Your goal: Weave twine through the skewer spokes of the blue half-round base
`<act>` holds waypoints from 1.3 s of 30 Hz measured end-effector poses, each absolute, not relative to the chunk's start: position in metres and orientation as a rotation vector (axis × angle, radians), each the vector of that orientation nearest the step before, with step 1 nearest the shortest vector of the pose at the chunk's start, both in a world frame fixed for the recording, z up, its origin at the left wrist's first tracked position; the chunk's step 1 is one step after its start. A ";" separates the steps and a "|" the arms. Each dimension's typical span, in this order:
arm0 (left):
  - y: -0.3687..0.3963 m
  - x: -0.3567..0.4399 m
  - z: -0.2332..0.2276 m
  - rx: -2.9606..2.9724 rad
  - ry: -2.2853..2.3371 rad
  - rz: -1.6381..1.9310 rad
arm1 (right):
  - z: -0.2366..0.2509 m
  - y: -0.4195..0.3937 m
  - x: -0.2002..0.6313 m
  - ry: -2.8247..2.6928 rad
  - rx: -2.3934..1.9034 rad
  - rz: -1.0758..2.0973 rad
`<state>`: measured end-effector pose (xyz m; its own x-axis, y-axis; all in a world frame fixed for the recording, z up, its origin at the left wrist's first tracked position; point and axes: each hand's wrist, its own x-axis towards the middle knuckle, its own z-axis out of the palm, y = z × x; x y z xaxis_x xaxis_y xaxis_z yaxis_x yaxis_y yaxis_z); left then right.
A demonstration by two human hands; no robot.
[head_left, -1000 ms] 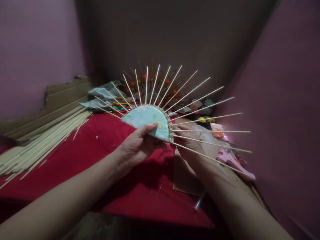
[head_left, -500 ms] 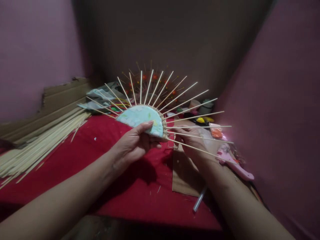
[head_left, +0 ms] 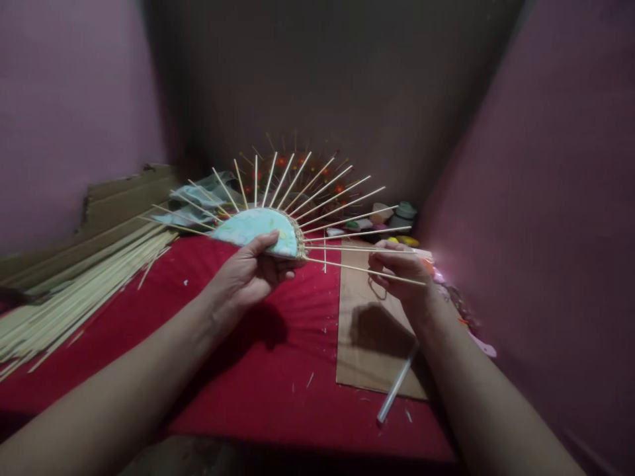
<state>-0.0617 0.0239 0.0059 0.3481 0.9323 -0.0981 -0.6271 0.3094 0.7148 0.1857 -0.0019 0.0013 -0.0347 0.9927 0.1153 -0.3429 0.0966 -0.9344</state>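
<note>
Held above a red-draped surface (head_left: 278, 370): a half-disc (head_left: 255, 230) fanned with skewers (head_left: 337, 198), pinched by the left hand (head_left: 245, 277), thumb on its floral face, fingers (head_left: 278, 268) curled beneath. Off to the right, right hand (head_left: 404, 274) with fingers closed on the tips of the 2 lowest skewers, over a cardboard sheet (head_left: 367, 344) beside a glue stick (head_left: 394, 391). Seemingly well along, with spokes set round the arc, yet bare of trim; loose sticks (head_left: 74, 291) heaped left, a beaded fan (head_left: 292, 165) behind.
</note>
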 end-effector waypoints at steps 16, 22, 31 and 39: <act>0.030 -0.065 0.004 0.671 0.650 1.120 | -0.001 0.006 0.201 -0.868 -0.667 1.163; 0.029 -0.065 0.004 0.661 0.643 1.115 | 0.000 0.005 0.199 -0.857 -0.694 1.142; 0.026 -0.065 0.007 0.651 0.597 1.100 | 0.002 0.003 0.201 -0.838 -0.670 1.230; 0.017 -0.065 0.012 0.711 0.496 1.069 | 0.001 0.006 0.204 -0.765 -0.617 1.274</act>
